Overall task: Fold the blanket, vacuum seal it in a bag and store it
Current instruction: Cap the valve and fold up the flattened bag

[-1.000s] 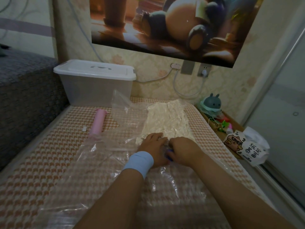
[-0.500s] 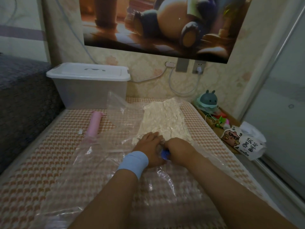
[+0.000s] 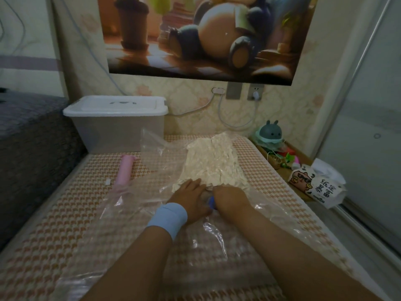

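Note:
A cream blanket point(image 3: 213, 165), folded and crumpled flat, lies inside a clear plastic vacuum bag point(image 3: 134, 216) spread over the houndstooth bed cover. My left hand point(image 3: 191, 197), with a light blue wristband, presses on the bag at the blanket's near edge. My right hand point(image 3: 231, 197) is curled over a small blue part of the bag point(image 3: 211, 200) between the two hands; its fingertips are hidden. A pink hand pump point(image 3: 124, 170) lies on the bed to the left, partly under the bag's edge.
A lidded translucent storage box point(image 3: 117, 122) stands at the head of the bed point(image 3: 43, 235). A grey sofa point(image 3: 32, 148) flanks the left. On the right sit a bunny lamp point(image 3: 271, 133), small toys and a tissue pack point(image 3: 316, 184) beside a sliding door.
The view has tilted up a little. Both hands stay together at the blue part on the bag with only slight shifts.

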The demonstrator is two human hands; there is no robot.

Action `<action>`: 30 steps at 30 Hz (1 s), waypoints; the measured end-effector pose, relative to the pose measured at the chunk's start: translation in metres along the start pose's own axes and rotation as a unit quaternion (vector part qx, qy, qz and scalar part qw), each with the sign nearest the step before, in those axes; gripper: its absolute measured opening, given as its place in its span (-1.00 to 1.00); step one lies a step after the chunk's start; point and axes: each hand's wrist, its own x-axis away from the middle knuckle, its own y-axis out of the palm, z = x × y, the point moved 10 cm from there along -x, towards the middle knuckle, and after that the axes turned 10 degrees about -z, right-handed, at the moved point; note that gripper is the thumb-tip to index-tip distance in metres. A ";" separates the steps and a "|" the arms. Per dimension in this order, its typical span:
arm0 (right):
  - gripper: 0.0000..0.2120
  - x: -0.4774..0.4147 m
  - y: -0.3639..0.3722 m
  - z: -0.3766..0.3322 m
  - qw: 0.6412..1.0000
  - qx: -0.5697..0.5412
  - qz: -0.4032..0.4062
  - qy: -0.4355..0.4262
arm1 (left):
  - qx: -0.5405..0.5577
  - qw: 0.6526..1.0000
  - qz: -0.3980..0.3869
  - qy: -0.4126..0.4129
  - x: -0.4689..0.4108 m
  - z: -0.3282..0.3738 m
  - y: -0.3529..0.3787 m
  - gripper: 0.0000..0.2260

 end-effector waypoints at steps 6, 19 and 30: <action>-0.74 0.056 -0.034 -0.008 0.993 -0.095 0.008 -0.069 | 0.006 0.999 0.034 0.024 0.069 0.027 -0.030 -0.51; -0.51 0.139 0.022 -0.012 0.975 -0.004 -0.205 -0.086 | -0.127 0.975 -0.183 0.016 0.143 0.055 0.044 -0.29; -0.80 0.128 -0.111 0.047 0.984 0.131 0.095 0.068 | -0.068 0.988 0.135 -0.009 0.144 0.046 -0.109 -0.77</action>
